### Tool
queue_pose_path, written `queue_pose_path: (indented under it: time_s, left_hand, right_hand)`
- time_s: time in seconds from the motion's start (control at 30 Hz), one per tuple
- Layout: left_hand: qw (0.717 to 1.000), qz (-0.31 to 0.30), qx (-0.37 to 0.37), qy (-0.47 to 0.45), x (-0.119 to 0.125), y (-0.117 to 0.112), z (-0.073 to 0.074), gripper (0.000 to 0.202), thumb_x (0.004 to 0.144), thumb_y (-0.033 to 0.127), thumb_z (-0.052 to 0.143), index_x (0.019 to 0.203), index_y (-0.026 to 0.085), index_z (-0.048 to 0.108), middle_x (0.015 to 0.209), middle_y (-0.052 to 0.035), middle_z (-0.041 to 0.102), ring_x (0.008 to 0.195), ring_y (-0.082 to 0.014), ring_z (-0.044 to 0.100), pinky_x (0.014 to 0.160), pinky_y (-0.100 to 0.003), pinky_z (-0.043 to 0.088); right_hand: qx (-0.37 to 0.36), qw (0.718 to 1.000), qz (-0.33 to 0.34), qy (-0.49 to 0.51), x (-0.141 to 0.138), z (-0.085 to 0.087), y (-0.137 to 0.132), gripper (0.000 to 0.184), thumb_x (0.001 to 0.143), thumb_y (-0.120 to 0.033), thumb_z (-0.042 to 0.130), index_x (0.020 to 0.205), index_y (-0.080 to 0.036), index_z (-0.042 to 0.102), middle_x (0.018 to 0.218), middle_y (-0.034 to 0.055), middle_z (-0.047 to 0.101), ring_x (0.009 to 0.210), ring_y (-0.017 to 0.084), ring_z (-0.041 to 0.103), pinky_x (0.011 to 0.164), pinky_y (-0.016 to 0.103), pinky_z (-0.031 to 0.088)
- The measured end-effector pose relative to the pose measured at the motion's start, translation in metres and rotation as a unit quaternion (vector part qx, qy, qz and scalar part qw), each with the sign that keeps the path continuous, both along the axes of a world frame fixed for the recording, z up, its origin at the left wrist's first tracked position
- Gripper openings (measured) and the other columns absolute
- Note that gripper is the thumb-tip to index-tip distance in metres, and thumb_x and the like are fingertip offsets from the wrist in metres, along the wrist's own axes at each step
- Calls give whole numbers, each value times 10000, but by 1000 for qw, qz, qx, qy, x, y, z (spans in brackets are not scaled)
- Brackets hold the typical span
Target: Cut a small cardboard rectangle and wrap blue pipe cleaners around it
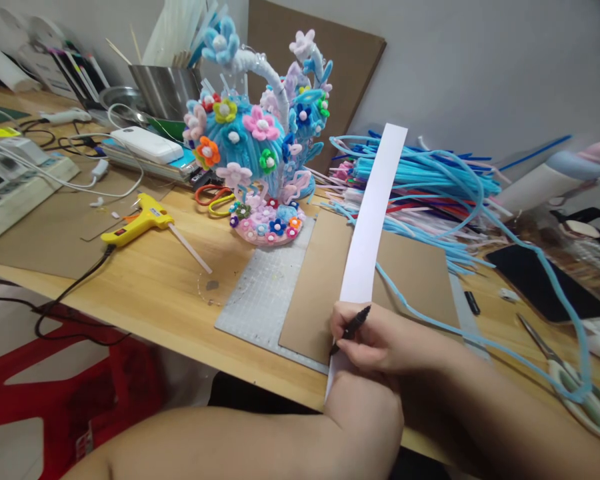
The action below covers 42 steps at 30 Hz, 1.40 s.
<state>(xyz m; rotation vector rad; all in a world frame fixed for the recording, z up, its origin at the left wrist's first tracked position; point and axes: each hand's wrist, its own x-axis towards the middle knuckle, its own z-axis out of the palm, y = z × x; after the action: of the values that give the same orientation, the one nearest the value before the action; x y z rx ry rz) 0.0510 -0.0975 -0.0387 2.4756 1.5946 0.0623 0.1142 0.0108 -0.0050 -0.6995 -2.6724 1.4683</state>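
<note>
- Your right hand (367, 343) has its fingers closed around the pen (357, 323), tip down near the left edge of the strip (374, 220).
- Your left hand (365, 407) bends over the strip's near end; its fingers are hidden, so I cannot tell their opening or hold.
- The strip crosses the card (313, 287), which lies on the desk's (165, 287) grey mat (243, 293).
- Beyond stand 2 flower models (245, 143).

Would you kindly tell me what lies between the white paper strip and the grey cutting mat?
The brown cardboard sheet lies between the white paper strip and the grey cutting mat, as the head view shows.
</note>
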Motion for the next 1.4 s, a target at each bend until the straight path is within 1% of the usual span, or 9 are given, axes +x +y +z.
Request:
queue_pose_path:
  time_s: [0.07,0.13,0.2,0.37,0.57,0.73,0.83,1.03,1.4]
  left_hand:
    - [999,2,-40,15,1,0,3,447,824,151,510,1244,1,504,903,-221,694,743,-269,675,613,-386,558]
    - [998,9,-55,31,2,0,3,479,848,149,463,1292,-29,429,851,-228,692,562,-205,653,445,-290,519]
    - [998,20,-30,49,3,-1,2,496,853,172,450,1301,-36,409,904,-253,676,540,-193,640,388,-262,487]
    - [997,31,16,65,4,-2,-1,530,816,210,485,1286,-30,434,1063,-313,615,643,-229,662,370,-246,479]
    - [995,43,42,83,4,-1,1,442,837,182,443,1247,32,515,1123,-300,602,571,-223,669,375,-267,501]
    - [992,23,39,122,2,1,9,456,836,176,432,1247,-6,503,1193,-328,518,499,-204,651,335,-253,478]
    - [988,16,44,146,3,1,11,481,825,183,442,1255,-26,485,1206,-341,486,586,-243,678,332,-237,466]
    - [987,32,38,154,3,1,9,497,793,156,448,1273,34,490,1248,-330,438,378,-148,589,307,-240,432]
    - [984,14,59,166,1,3,16,454,815,191,452,1228,26,537,1196,-338,471,348,-141,571,287,-220,426]
  right_hand:
    - [2,1000,-15,3,1,-1,5,99,766,-98,499,789,-192,477,745,-1,517,675,127,469,614,258,404]
    - [6,999,-29,10,2,0,10,93,769,-100,500,787,-189,480,748,3,513,682,131,471,619,264,408]
    - [17,999,-42,19,2,0,15,88,768,-102,506,785,-186,487,747,4,508,682,132,470,619,267,407]
    - [20,996,-72,38,3,-2,24,59,779,-139,517,773,-187,484,733,-2,493,662,128,459,605,264,403]
    - [21,994,-92,64,8,-8,34,47,806,-183,509,780,-193,470,737,-6,476,648,123,451,588,260,397]
    - [29,989,-124,78,10,-11,42,40,794,-193,507,787,-192,468,723,-13,465,631,120,447,564,252,382]
    - [51,985,-136,91,9,-10,48,46,772,-171,514,779,-187,471,713,-14,465,627,118,438,570,252,372]
    - [76,978,-161,108,8,-12,62,48,759,-158,513,771,-180,472,697,-23,460,599,104,415,547,237,344]
    - [114,963,-214,118,8,-19,89,61,739,-186,525,758,-189,467,636,-37,441,556,105,399,515,240,323]
